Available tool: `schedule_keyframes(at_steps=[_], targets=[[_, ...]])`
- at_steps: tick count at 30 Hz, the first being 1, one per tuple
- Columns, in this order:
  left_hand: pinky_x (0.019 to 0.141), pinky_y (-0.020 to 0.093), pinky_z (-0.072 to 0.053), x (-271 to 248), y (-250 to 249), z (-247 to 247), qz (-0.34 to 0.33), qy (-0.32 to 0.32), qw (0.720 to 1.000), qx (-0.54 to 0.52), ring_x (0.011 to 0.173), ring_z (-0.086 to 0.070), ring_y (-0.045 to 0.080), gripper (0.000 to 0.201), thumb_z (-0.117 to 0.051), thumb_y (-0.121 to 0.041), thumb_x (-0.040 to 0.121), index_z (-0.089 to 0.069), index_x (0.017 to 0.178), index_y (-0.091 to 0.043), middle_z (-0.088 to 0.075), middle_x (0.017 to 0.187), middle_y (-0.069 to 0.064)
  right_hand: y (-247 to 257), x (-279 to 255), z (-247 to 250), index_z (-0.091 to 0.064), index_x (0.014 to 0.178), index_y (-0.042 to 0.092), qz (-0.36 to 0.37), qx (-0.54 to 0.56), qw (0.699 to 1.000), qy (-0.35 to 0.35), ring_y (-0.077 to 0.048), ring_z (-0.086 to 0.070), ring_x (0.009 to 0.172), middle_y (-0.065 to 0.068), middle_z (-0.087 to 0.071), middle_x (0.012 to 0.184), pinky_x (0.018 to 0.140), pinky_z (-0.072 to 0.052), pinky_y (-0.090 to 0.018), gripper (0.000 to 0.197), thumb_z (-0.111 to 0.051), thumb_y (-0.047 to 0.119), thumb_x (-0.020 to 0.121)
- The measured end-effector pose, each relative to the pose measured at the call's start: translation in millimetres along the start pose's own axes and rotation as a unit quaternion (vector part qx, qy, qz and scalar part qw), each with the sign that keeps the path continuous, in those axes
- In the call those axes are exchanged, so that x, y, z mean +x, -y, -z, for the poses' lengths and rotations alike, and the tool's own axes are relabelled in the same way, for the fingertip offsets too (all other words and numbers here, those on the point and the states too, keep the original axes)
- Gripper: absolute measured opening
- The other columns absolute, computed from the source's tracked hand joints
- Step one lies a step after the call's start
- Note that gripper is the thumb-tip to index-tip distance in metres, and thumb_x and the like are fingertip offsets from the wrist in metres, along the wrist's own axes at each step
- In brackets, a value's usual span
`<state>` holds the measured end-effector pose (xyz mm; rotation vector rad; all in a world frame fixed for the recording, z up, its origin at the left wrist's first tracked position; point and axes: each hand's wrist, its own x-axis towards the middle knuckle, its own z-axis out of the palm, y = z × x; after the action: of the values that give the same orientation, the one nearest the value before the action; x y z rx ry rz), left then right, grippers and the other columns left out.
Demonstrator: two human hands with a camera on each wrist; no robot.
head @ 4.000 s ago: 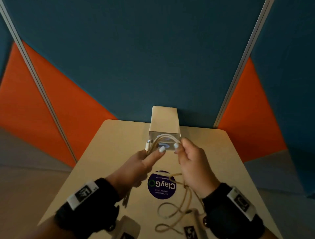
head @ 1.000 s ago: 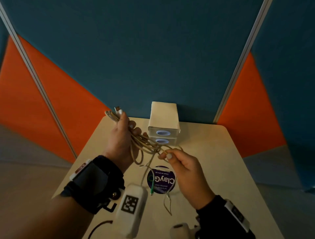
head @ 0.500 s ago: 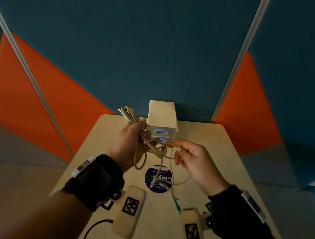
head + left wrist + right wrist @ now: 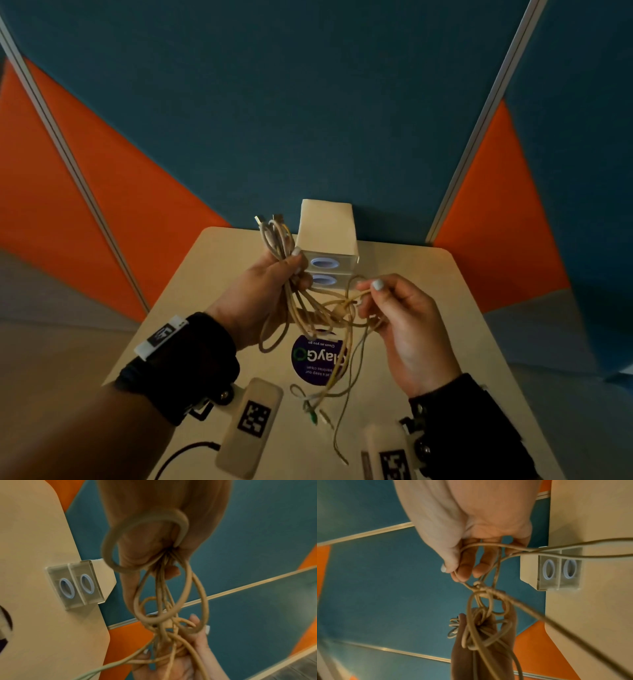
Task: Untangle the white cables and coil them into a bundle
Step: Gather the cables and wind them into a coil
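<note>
My left hand (image 4: 263,291) grips a bunch of white cables (image 4: 284,253) above the table, plug ends sticking up past the thumb. From the fist, loops (image 4: 171,601) hang down to a knot (image 4: 340,310) between the hands. My right hand (image 4: 394,308) pinches a strand at that knot between thumb and fingers (image 4: 462,572); the knot (image 4: 479,588) sits just beyond the fingertips. Thin loose ends (image 4: 329,394), one with a green tip, trail down onto the table.
A beige table (image 4: 445,325) carries a small two-drawer box (image 4: 327,246) at its far edge and a round purple sticker (image 4: 315,363) in the middle. Blue and orange partition walls (image 4: 308,102) stand behind. Wrist camera housings (image 4: 253,431) hang below both wrists.
Both hands have stayed raised over the table. My right hand has shifted its pinch closer to the knot, and the dangling ends have swung lower over the sticker.
</note>
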<state>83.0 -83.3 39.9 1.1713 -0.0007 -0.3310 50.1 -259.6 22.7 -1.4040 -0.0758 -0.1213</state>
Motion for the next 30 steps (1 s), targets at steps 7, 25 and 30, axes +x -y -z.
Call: schedule_keyframes(at_steps=[7, 25, 30], targets=[[0.058, 0.038, -0.049, -3, -1, 3, -0.009, 0.017, 1.0, -0.019, 0.059, -0.048, 0.011, 0.018, -0.036, -0.024, 0.099, -0.048, 0.086, -0.018, -0.05, 0.068, -0.001, -5, 2, 4, -0.071, 0.081, 0.012, -0.009, -0.03, 0.999, -0.004, -0.011, -0.063, 0.064, -0.002, -0.072, 0.068, 0.059, -0.049, -0.021, 0.02, -0.054, 0.003, 0.088], [0.059, 0.024, -0.051, 12, -22, 39, -0.192, -0.104, 0.975, -0.051, 0.062, -0.06, 0.013, 0.013, -0.034, -0.023, 0.101, -0.043, 0.092, -0.022, -0.048, 0.069, -0.003, 1, 9, 58, -0.066, 0.093, 0.02, -0.019, 0.019, 0.999, -0.038, -0.007, -0.034, 0.046, -0.001, -0.06, 0.074, 0.047, -0.032, -0.022, 0.036, -0.037, -0.002, 0.093], [0.071, 0.036, -0.056, 17, -35, 55, -0.225, -0.109, 0.954, -0.167, 0.052, -0.051, 0.01, 0.009, -0.038, -0.029, 0.099, -0.042, 0.093, -0.024, -0.045, 0.059, -0.005, -30, 5, 67, -0.06, 0.1, 0.016, -0.098, -0.032, 0.99, -0.097, -0.009, -0.035, 0.048, -0.005, -0.052, 0.078, 0.047, -0.033, -0.026, 0.037, -0.031, -0.006, 0.091]])
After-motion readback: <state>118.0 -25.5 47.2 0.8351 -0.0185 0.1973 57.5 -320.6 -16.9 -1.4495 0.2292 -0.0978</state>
